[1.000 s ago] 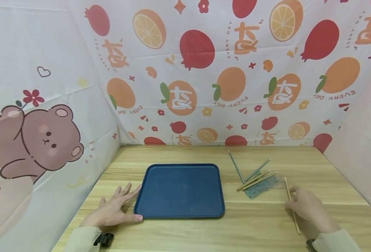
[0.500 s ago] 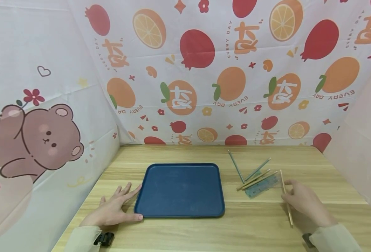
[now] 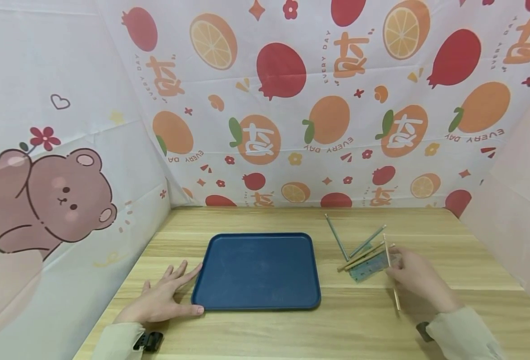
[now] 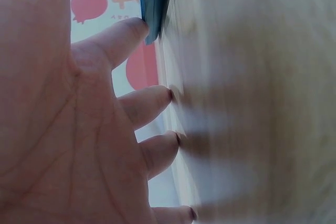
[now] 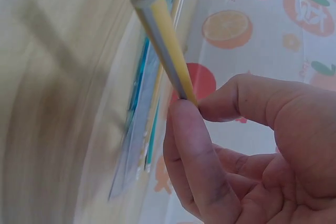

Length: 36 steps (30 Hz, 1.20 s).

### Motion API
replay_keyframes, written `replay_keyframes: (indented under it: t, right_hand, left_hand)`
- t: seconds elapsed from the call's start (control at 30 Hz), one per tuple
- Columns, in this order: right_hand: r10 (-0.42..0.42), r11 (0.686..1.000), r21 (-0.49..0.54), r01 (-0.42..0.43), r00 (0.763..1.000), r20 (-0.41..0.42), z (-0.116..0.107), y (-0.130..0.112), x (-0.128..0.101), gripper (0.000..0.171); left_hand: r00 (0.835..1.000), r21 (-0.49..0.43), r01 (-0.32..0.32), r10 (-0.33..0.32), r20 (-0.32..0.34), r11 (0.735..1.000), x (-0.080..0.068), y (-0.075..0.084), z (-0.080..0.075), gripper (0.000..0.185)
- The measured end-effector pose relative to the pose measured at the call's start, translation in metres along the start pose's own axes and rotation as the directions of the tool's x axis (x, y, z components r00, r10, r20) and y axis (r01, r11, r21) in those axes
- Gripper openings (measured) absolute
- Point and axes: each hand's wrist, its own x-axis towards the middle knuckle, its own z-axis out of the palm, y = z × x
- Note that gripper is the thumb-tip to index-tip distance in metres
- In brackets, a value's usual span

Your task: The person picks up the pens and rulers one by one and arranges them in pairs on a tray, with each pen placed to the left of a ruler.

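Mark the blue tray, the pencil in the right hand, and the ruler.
blue tray (image 3: 256, 270), head view, bare middle of its floor
pencil (image 3: 392, 272), head view, shaft near the fingers
ruler (image 3: 366, 270), head view, clear blade

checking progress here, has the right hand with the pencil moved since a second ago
Yes. The right hand, pinching the pencil, has shifted left toward the blue tray, now reaching the ruler pile.

Wooden table (image 3: 292, 330), fruit-print cloth backdrop (image 3: 292, 100), bear-print cloth (image 3: 53, 195) on left, pale, perhaps pinkish, cloth (image 3: 517, 215) on right.
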Motion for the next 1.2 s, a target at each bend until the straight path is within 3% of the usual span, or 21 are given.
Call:
replay_keyframes:
  t: [0.63, 0.83, 1.07, 1.2]
  right_hand:
    - [-0.075, 0.997, -0.007, 0.075, 0.997, 0.011, 0.018, -0.041, 0.021, 0.061]
    - [-0.062, 0.998, -0.025, 0.062, 0.998, 0.011, 0.025, -0.055, 0.026, 0.06]
    - [-0.058, 0.989, 0.141, 0.048, 0.996, 0.073, 0.033, -0.066, 0.032, 0.063]
    - [-0.065, 0.985, 0.168, 0.051, 0.995, 0.079, 0.039, -0.073, 0.035, 0.063]
  left_hand:
    - [1.0, -0.02, 0.017, -0.017, 0.009, 1.0, 0.0, -0.001, 0.0, 0.108]
    - [1.0, -0.022, 0.013, -0.013, 0.009, 1.0, 0.001, -0.003, 0.001, 0.108]
    - [1.0, -0.019, 0.008, -0.008, 0.001, 1.0, 0.0, -0.003, 0.001, 0.107]
    - [1.0, -0.027, 0.009, -0.009, 0.004, 1.0, -0.001, -0.002, 0.001, 0.107]
